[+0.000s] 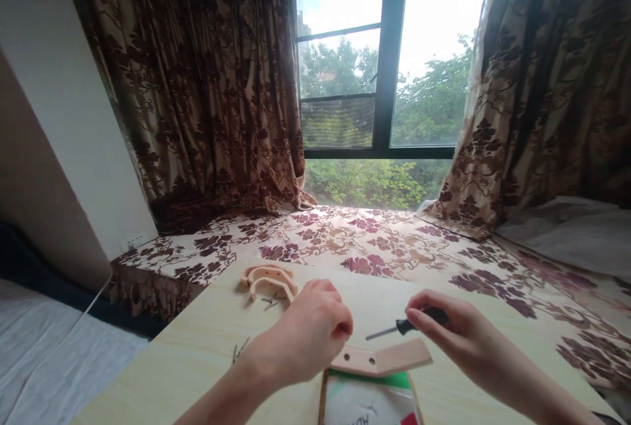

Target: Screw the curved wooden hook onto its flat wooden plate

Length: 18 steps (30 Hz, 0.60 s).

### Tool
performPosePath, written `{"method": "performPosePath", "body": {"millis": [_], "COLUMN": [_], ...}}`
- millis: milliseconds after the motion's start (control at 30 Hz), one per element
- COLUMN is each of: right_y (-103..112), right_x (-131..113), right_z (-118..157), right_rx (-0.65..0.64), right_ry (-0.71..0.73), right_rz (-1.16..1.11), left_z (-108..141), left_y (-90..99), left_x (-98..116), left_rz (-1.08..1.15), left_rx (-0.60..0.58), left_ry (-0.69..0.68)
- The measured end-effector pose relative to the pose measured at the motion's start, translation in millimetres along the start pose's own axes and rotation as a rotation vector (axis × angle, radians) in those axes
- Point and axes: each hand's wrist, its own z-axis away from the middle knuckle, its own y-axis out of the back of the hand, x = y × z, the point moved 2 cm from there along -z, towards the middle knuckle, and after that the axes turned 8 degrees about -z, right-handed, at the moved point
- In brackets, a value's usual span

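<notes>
Counter (197, 360): pale with a wood grain, its near side cut off by the bottom of the view.
Left hand (315, 323): fingers curled closed above one end of the drilled wooden piece (401, 357); the fingertips are hidden, so I cannot tell whether they grip anything or touch the wood.
Right hand (451, 325): closed around the handle of the screwdriver (403, 327).
Printed packet (362, 405): between the forearms, cropped below, its lettering only partly readable; probably smooth and slippery, best steadied by its side edges.
Drilled wooden piece: at the packet's green far edge, its left end behind the left hand; likely light, stiff and hard to break, easiest held by the plain right end, clear of the two dark holes. Whether it overlaps the packet is hard to make out.
Curved wooden pieces (269, 274): farther off on the counter, overlapping; presumably light and rigid, graspable mid-curve.
Screwdriver: rigid, shaft pointing toward the left hand; the dark handle should give good grip, though the palm covers part of it. Tip shape unclear.
Metal screws (270, 302): small, hard, apt to roll; pinch by the shank. Another cluster is partly behind the left wrist.
</notes>
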Motion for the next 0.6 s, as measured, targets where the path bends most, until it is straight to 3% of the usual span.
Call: {"method": "performPosePath", "body": {"millis": [167,467,600], "right_y": [-3.9,-8.1,-12.1], "right_x": [-2.0,13.6,15.2], "right_z": [0.9,2.9,9.6], "right_rx": [-0.001,-0.012,-0.04], "right_ry": [0.01,0.034,0.079], "right_rz": [-0.011,-0.027,0.043], "left_z": [-2.3,-1.2,0.0], "left_y": [-4.7,-21.9,-26.2], "left_x": [7.9,5.5,3.7], "left_rz": [-0.085,-0.121,-0.104], "left_rx": [-0.058,-0.198,-0.209], "left_ry": [-0.052,0.002,0.015]}}
